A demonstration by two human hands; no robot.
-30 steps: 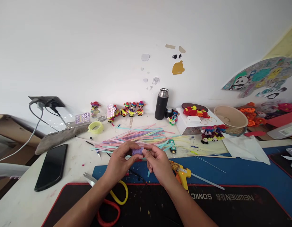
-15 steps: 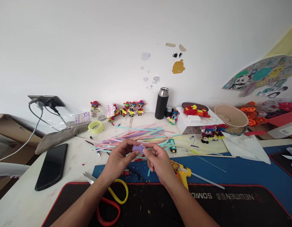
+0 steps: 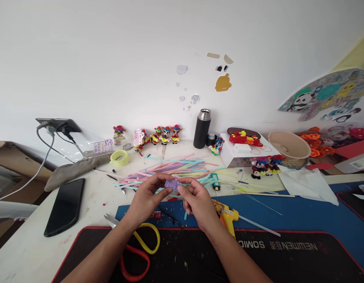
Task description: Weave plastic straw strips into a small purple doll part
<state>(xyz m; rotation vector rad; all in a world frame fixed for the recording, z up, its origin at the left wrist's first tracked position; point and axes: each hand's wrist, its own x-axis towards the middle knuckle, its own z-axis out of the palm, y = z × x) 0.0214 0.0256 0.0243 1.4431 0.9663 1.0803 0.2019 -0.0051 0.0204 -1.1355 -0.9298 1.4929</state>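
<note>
A small coil of purple pipe cleaner (image 3: 172,185) is held up between my two hands above the near edge of the pile. My left hand (image 3: 148,197) pinches its left end with thumb and index finger. At its right end, the thumb and forefinger of my right hand (image 3: 196,198) press on it, the other fingers curled under. Behind the hands spreads a pile of pastel pipe cleaners (image 3: 170,168). Scissors (image 3: 146,239) with one yellow and one red handle lie below my left forearm. A yellow hot glue gun (image 3: 229,215) rests just right of my right wrist.
A black phone (image 3: 64,206) lies at the left, near a roll of light-green tape (image 3: 119,157). A black flask (image 3: 202,129) stands by the wall beside several small pipe-cleaner figures (image 3: 165,135). A white box (image 3: 235,155) and beige bowl (image 3: 289,144) are at the right.
The purple coil has been turned slightly, and more of its side shows between my fingers. Both hands keep their pinch in nearly the same spot.
</note>
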